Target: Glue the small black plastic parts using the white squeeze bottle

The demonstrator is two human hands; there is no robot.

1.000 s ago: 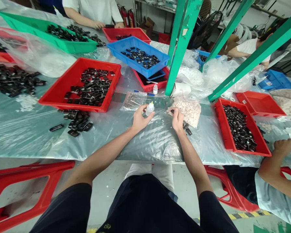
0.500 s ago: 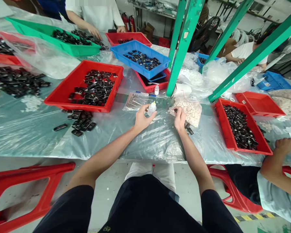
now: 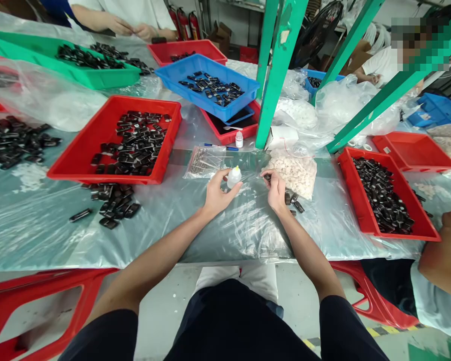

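Note:
A small white squeeze bottle (image 3: 234, 177) with a yellow tip stands upright in my left hand (image 3: 218, 192), fingers and thumb closed around its sides. To the right, my right hand (image 3: 275, 190) pinches a small black plastic part (image 3: 267, 177) between thumb and fingers, most of it hidden. Touching or just beside that hand lies a clear bag (image 3: 295, 173) of pale small pieces. Several loose black parts (image 3: 297, 205) rest on the plastic sheet by my right wrist. Beyond my left hand is a flat clear bag (image 3: 203, 160) of thin metal pieces.
A red tray (image 3: 56, 169) of black parts stands left, with loose parts (image 3: 115, 203) in front. Another red tray (image 3: 432, 233) sits right. Behind are a blue tray (image 3: 244, 108), a small bottle (image 3: 239, 140) and green posts (image 3: 274, 90). Co-workers sit across and at right.
The camera view has shifted slightly. Both hands keep their holds; the black part in my right hand has come a little nearer the bottle. The co-worker across has brought both hands together.

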